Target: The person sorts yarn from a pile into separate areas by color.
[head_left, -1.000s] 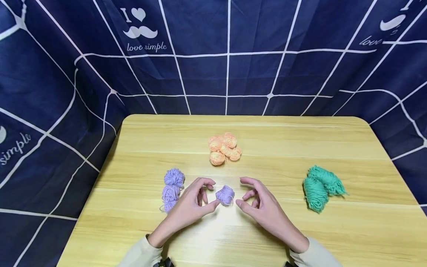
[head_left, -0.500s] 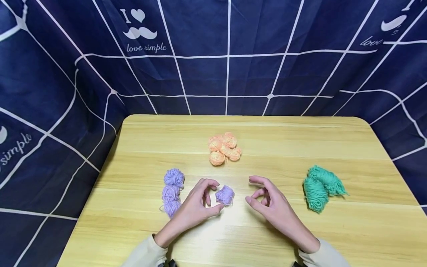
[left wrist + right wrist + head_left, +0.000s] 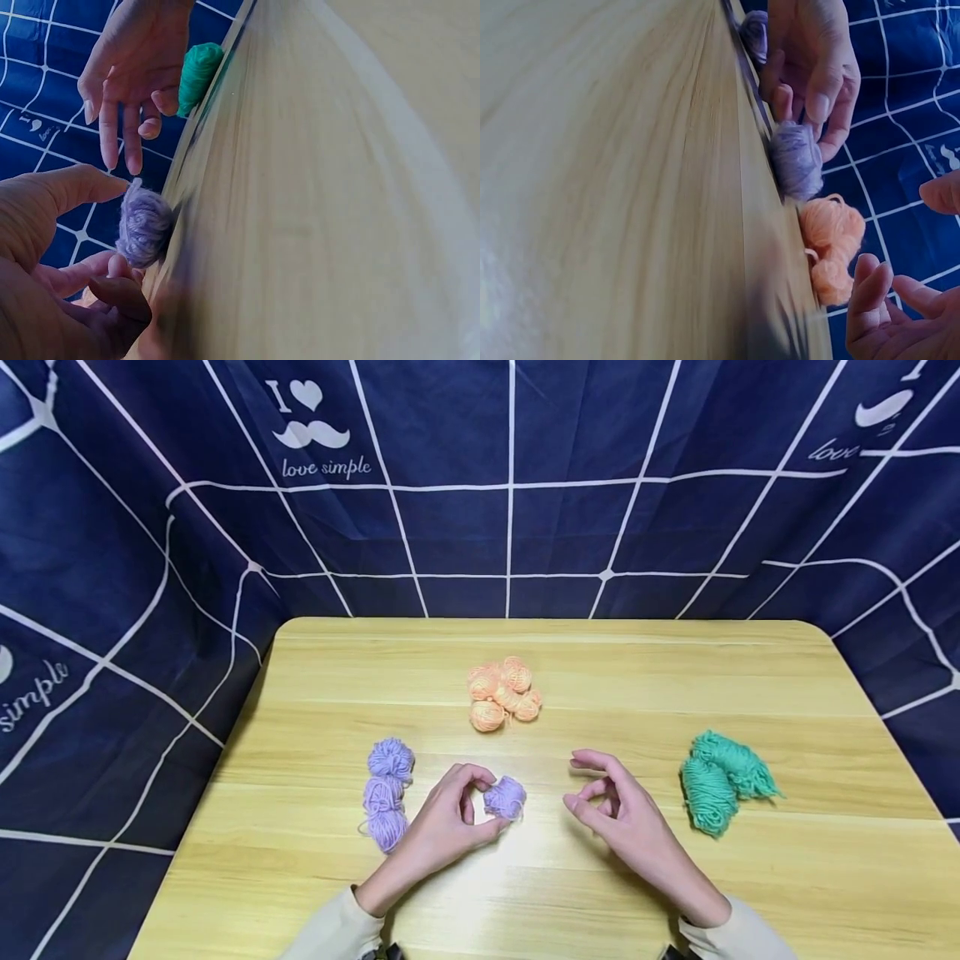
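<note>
A small purple ball of yarn (image 3: 505, 798) lies on the table in front of me, between my two hands. My left hand (image 3: 450, 827) pinches it from the left, thumb on the near side and index finger on the far side. In the left wrist view the fingertips touch both ends of the purple yarn ball (image 3: 142, 223). To the right, apart from the ball, my right hand (image 3: 630, 818) hovers with loosely curved fingers and holds nothing. In the right wrist view its fingers (image 3: 870, 296) are spread from the thumb.
Several purple yarn balls (image 3: 386, 795) stand in a row left of my left hand. A cluster of orange yarn balls (image 3: 487, 716) lies farther back at the middle. Two green yarn skeins (image 3: 708, 797) rest at the right. A dark blue gridded cloth (image 3: 450, 527) hangs behind the wooden table (image 3: 675, 668).
My left hand has moved right, its thumb and index finger now at the purple yarn ball. My right hand has drawn away to the right. The ball has stayed in place.
</note>
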Tool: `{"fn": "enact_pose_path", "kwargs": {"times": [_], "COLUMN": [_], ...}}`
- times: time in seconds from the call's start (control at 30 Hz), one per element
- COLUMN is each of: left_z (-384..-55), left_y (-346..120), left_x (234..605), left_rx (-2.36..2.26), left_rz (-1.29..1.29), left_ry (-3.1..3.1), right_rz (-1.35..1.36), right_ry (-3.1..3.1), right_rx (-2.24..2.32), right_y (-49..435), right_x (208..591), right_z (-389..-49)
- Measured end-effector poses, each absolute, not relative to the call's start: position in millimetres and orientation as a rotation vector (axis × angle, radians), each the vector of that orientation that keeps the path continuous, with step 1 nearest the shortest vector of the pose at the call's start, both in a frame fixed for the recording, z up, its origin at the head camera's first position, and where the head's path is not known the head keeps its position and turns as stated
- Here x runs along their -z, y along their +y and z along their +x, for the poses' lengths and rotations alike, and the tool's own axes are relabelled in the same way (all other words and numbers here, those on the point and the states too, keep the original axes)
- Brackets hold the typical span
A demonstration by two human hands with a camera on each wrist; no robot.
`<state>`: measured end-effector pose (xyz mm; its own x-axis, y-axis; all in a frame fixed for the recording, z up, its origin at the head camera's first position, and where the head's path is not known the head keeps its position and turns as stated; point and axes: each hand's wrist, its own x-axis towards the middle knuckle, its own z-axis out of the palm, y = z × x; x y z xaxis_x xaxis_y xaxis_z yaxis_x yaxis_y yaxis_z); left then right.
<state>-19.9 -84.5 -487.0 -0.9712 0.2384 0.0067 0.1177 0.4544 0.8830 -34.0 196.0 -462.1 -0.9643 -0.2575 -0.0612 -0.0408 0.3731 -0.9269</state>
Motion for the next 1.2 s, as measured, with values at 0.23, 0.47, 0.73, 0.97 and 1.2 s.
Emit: {"fn": "enact_pose_path", "kwargs": {"times": [0.23,0.47,0.73,0.97,1.2], "left_z": [-20.1,-20.6,-22.4,-23.4,-24.4], "left_y": [-82.4,-81.4,-79.0,-77.0,-75.7], "left_x": [490.3,494.8,497.6,498.9,503.1], "left_rx": [-1.593,-1.61,-1.566,-1.528,-1.553], "left_rz": [0.355,0.419,0.37,0.36,0.385], "left_ry": [2.583,2.625,2.647,2.697,2.728], "right_rz": [-0.258,-0.246,-0.252,-0.274,-0.261], "right_ry": [2.438,2.448,2.479,2.531,2.57], "right_rx": [1.638,1.635,1.602,1.523,1.441], "right_y": [198.5,201.8,207.6,210.8,213.3], "right_x": [465.3,463.9,462.5,460.1,462.1], "right_z": [-33.9,-34.3,-35.3,-35.8,-36.4]}}
